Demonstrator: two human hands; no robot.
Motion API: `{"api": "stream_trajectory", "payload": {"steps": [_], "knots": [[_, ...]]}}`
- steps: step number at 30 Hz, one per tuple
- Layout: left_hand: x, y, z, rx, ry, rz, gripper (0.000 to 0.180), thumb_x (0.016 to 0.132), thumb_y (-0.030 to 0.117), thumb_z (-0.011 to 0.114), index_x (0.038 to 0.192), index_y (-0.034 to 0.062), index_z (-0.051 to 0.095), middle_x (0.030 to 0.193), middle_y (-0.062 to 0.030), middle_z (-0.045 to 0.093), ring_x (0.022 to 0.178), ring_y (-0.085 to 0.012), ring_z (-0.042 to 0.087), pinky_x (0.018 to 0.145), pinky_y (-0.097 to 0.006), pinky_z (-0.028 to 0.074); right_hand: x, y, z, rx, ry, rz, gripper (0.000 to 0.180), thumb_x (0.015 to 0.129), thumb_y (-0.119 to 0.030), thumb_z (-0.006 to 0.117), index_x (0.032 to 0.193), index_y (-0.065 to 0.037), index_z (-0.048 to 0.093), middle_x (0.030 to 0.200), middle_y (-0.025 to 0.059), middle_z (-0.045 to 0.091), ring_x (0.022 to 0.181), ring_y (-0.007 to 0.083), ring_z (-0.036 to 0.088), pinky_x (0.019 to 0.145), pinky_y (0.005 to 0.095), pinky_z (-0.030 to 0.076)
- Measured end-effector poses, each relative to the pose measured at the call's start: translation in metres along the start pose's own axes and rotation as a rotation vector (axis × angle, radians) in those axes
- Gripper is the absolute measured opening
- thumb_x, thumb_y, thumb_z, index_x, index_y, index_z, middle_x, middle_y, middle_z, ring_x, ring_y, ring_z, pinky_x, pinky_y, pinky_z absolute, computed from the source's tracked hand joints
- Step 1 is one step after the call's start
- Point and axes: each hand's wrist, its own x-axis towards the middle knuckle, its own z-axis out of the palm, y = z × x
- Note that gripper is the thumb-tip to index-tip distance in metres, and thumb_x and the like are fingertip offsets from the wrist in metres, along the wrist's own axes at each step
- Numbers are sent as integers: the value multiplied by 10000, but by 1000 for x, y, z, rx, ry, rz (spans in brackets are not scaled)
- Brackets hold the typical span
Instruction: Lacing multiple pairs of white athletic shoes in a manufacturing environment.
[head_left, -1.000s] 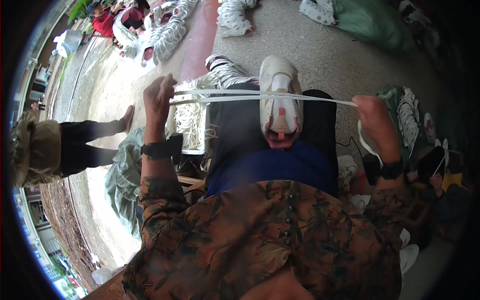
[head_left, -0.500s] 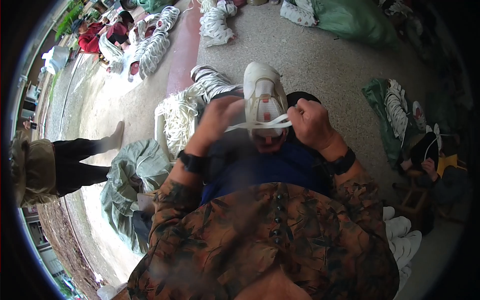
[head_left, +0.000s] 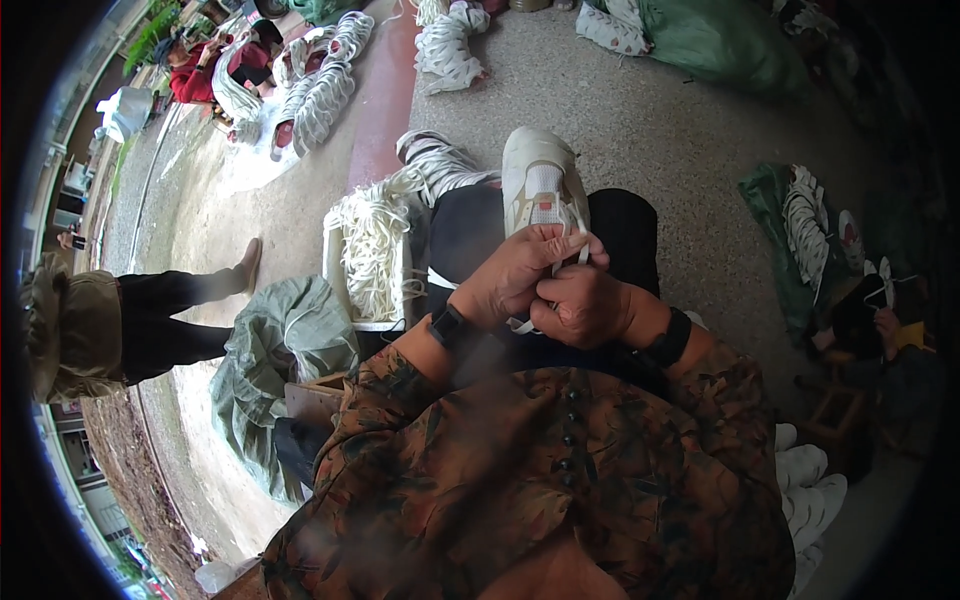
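Note:
A white and beige sneaker [head_left: 538,155] rests on my lap between my knees, its toe pointing away from me. Over its opening my two hands meet, covering the upper lacing and the tongue. My left hand [head_left: 520,272] pinches a white shoelace [head_left: 582,228] with thumb and fingers close to the eyelets. Just below and to the right, my right hand [head_left: 580,308] is closed, its fingers curled round the lace; a bit of lace loops out under the hands. How the laces cross between the fingers is hidden.
Left of my knee, a white basket [head_left: 398,262] holds loose laces, beside bundled shoes [head_left: 440,165] and a green-grey sack [head_left: 290,335]. More shoe bundles [head_left: 310,105] lie far left near seated people. A person [head_left: 130,320] stands at left; another person's hand [head_left: 886,325] works at right.
My hands have come together from either side of the shoe. The lace stretched between them is now gathered at the shoe's throat. The whole view has shifted slightly.

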Motion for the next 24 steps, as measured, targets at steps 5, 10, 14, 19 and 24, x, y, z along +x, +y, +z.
{"api": "stream_trajectory", "payload": {"steps": [5, 10, 14, 19, 24], "knots": [[-2, -2, -4, 15, 28, -20, 357, 903, 323, 608, 994, -22, 599, 981, -112, 626, 914, -178, 599, 860, -307, 477, -4, 0, 3, 91, -32, -19, 110, 696, -96, 584, 624, -55, 512, 630, 80, 503, 509, 231, 541, 451, 339, 430], [-1, -3, -6, -47, 21, 26, 321, 905, 318, 608, 954, 0, 593, 853, -60, 597, 854, -174, 588, 842, -327, 477, 2, -2, 8, 161, -121, -35, 69, 701, -94, 585, 663, -51, 546, 643, 90, 503, 530, 243, 550, 471, 358, 447], [-13, 18, -19, -171, 200, 196, 264, 930, 288, 579, 912, 25, 599, 683, 29, 479, 601, -89, 458, 591, -252, 426, 13, -2, 5, 297, 38, 58, 105, 693, -93, 627, 775, -55, 572, 736, 122, 532, 669, 295, 589, 606, 390, 478], [-21, 26, -41, 354, 541, 396, 247, 946, 275, 563, 938, 41, 640, 588, 87, 400, 504, -20, 319, 456, -187, 254, 1, 38, -2, 360, 250, 557, 208, 698, -93, 683, 862, -49, 563, 828, 171, 564, 772, 360, 593, 683, 414, 474], [-11, 17, -51, 421, 566, 277, 182, 911, 212, 608, 977, 56, 675, 658, 105, 487, 543, 11, 370, 475, -162, 278, -12, 88, 28, 111, 7, 959, 230, 722, -131, 711, 861, -33, 556, 823, 193, 587, 785, 380, 599, 693, 430, 483]]}}
